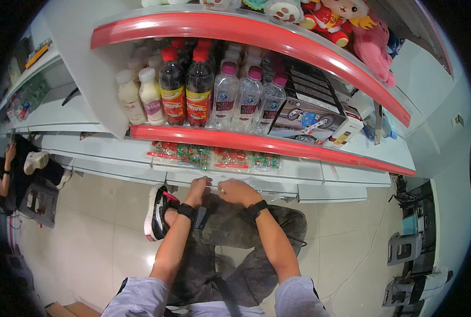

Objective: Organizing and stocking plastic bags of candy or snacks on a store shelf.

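My left hand (199,189) and my right hand (237,191) are close together above my lap, at the front edge of the lowest white shelf. The fingers of both are curled, and a small pale thing, too small to name, shows at the fingertips of my right hand. Whether either hand grips something cannot be made out. Just beyond them lie clear bags of red-wrapped sweets (230,157) and green-and-red wrapped sweets (194,155). On the shelf above stand milk drink bottles (152,97), cola bottles (199,89), soda water bottles (249,101) and a boxed toy kit (308,119).
Red shelf edgings (235,139) curve across in front of me, with plush toys (332,18) on the top shelf. A seated person (9,170) is at the far left. Grey plastic stools (403,249) stand at the right; a thin cable (372,253) crosses the tiled floor. A cardboard box (73,310) sits lower left.
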Available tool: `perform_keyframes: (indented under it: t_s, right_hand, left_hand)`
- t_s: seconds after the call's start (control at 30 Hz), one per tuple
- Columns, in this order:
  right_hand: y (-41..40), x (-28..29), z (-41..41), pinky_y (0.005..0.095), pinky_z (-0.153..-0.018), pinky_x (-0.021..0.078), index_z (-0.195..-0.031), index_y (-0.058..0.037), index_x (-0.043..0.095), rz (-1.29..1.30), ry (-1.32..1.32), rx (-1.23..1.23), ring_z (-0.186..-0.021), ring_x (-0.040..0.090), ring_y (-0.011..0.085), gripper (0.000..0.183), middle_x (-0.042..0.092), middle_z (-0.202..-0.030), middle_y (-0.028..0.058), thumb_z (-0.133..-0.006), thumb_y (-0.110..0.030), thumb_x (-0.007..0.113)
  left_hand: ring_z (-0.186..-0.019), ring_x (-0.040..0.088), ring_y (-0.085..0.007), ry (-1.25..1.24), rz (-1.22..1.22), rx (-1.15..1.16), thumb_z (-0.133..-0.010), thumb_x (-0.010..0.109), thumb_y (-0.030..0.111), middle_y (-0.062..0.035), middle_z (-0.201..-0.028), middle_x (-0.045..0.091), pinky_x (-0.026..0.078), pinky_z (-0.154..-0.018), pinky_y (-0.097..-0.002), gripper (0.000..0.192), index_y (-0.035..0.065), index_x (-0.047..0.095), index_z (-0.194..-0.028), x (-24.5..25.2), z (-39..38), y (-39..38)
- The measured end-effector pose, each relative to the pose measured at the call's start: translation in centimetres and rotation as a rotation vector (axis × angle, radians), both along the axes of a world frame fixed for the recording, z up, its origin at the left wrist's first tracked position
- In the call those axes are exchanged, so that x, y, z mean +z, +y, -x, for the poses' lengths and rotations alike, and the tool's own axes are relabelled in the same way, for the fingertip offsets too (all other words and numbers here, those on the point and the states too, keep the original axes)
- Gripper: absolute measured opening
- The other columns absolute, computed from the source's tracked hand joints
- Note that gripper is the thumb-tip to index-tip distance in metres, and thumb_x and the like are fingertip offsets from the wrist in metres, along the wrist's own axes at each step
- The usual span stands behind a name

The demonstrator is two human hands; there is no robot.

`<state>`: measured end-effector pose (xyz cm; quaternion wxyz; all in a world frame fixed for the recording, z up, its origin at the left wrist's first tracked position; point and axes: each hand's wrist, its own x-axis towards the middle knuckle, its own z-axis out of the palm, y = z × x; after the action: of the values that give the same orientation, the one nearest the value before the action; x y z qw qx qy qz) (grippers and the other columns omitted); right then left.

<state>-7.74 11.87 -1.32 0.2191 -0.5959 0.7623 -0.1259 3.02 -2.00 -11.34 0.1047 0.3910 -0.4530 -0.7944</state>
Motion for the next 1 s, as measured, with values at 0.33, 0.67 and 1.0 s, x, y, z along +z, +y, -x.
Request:
perform_keyframes:
  t_s: [0.33, 0.67, 1.0]
  right_hand:
    - [0.1, -0.7, 0.2, 0.0475, -0.076, 0.0478, -0.095, -0.0037, 0.063, 0.012, -0.003, 0.021, -0.085, 0.061, 0.0402, 0.025, 0.064, -0.086, 0.0221, -0.079, -0.023, 0.059]
    - [0.1, -0.4, -0.1, 0.0476, -0.076, 0.0477, -0.093, -0.0026, 0.064, 0.008, -0.011, 0.003, -0.086, 0.061, 0.0396, 0.025, 0.065, -0.087, 0.0219, -0.08, -0.022, 0.058]
    - [0.3, -0.4, -0.1, 0.0471, -0.077, 0.0477, -0.094, -0.0038, 0.064, 0.0, -0.012, 0.001, -0.086, 0.061, 0.0394, 0.024, 0.065, -0.087, 0.0214, -0.08, -0.022, 0.057]
  left_hand:
    - [-0.063, 0.051, -0.0173, -0.04, 0.001, 0.023, -0.096, 0.042, 0.024, -0.0075, -0.076, 0.057, 0.042, -0.057, -0.0334, 0.034, -0.0029, 0.062, -0.101, -0.3, 0.5, 0.1]
    - [-0.063, 0.051, -0.0149, -0.028, 0.022, 0.019, -0.089, 0.048, 0.024, -0.0083, -0.086, 0.059, 0.043, -0.054, -0.0285, 0.033, -0.0029, 0.063, -0.1, -1.3, 0.4, -0.1]
    - [-0.065, 0.053, -0.0161, -0.038, 0.04, -0.005, -0.091, 0.047, 0.028, -0.0081, -0.086, 0.059, 0.045, -0.057, -0.0293, 0.035, -0.0023, 0.063, -0.101, -0.6, 0.2, 0.0]
